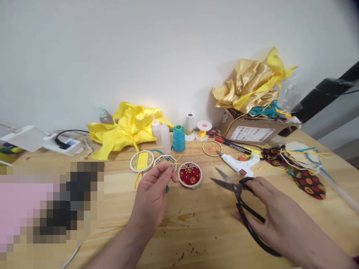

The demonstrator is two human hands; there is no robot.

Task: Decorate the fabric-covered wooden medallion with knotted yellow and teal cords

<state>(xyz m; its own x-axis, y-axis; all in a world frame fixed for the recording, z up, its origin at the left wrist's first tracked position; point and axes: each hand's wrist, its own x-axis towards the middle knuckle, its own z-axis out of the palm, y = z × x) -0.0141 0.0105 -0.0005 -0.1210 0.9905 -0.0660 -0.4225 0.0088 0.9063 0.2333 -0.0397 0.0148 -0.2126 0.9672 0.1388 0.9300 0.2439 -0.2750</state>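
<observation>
My left hand point(157, 186) is closed in a pinch near the middle of the table. A bit of blue thread point(167, 189) shows below its fingers; most of it is hidden. My right hand point(276, 213) grips black-handled scissors point(238, 189), their blades parted and pointing left. Just right of my left fingertips lies a round wooden frame with red patterned fabric point(190, 175). Behind my left hand sit a lattice frame point(164, 160), partly covered, and a round frame with yellow fabric point(143, 160).
Along the wall stand yellow cloth point(126, 127), a teal thread cone point(178, 139), white bottles point(165, 138) and a yellow spool point(203, 129). A white glue gun point(241, 163), a marker point(234, 145) and a cardboard box point(249, 130) lie to the right. Dark snippets dot the front.
</observation>
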